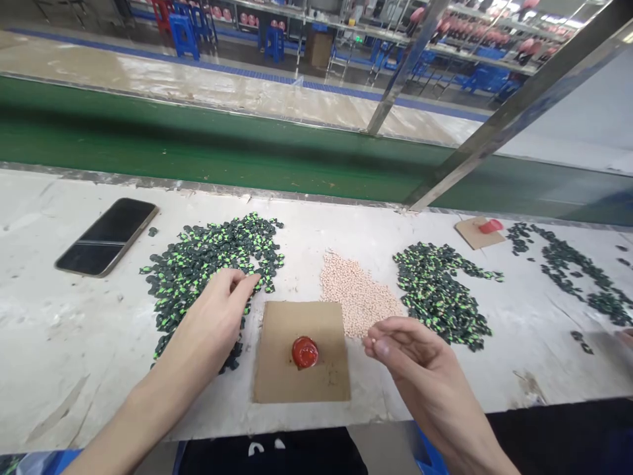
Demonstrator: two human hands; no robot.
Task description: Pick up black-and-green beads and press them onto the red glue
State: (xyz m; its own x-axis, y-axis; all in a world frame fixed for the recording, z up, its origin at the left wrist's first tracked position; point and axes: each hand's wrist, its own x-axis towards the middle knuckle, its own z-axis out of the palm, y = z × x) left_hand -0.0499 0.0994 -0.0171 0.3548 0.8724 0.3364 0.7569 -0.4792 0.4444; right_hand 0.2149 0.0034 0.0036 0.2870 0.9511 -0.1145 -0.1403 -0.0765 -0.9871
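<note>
Phone point(109, 234) — left of dark pieces point(190, 260)

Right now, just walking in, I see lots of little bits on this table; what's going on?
A person is working with both bare hands. The left hand is at the left pile of dark-and-green pieces; whether it holds one is hard to tell. The right hand, beside the heap of pale beads, seems to have a bead in its fingertip grip. Between the hands, a glossy red blob sits on a cardboard square.
</note>
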